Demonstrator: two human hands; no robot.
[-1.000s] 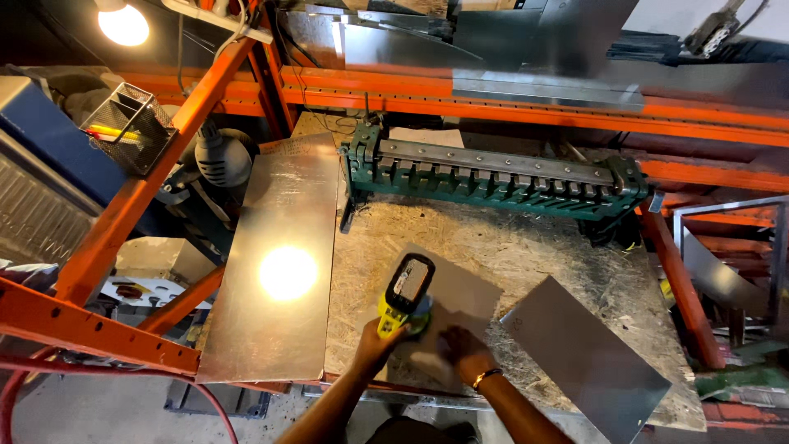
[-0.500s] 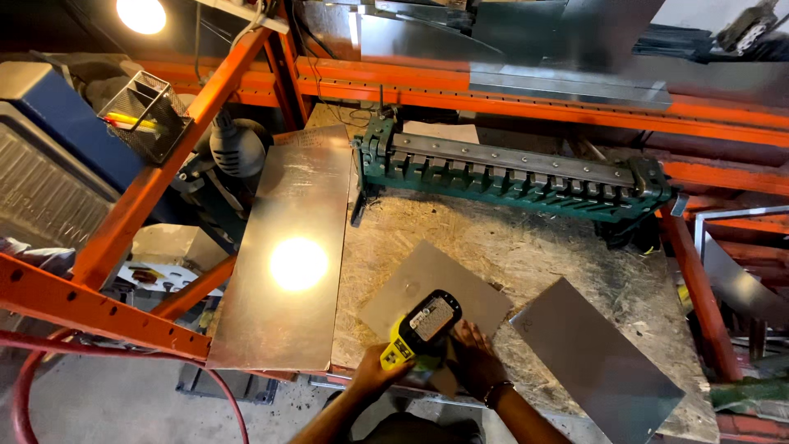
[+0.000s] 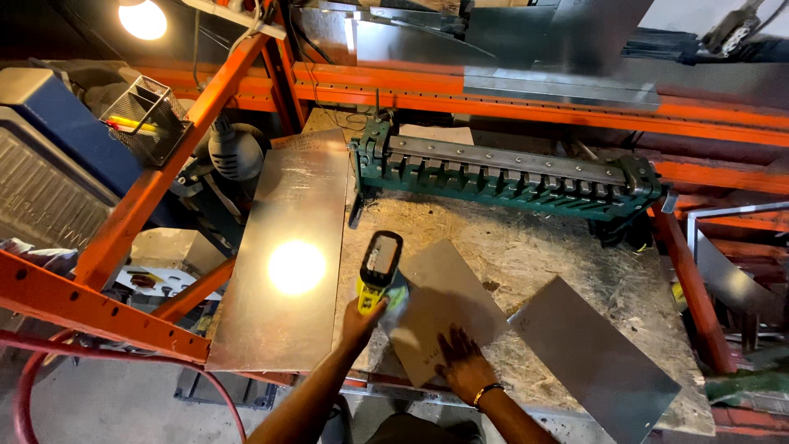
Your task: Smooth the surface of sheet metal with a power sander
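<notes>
At the bottom centre, the left hand [image 3: 360, 316] gripped a yellow power tool [image 3: 380, 265]; the right hand [image 3: 462, 367] pressed flat, fingers spread, on a metal sheet [image 3: 444, 304].

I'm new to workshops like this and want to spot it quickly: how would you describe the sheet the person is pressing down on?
Start at the long green bending machine at the back of the chipboard bench. In front of it lie three metal sheets; take the small middle sheet, under the right hand, with the yellow power tool in the left hand at its edge. It is dull, unlike the glaring sheet to its left.
</notes>
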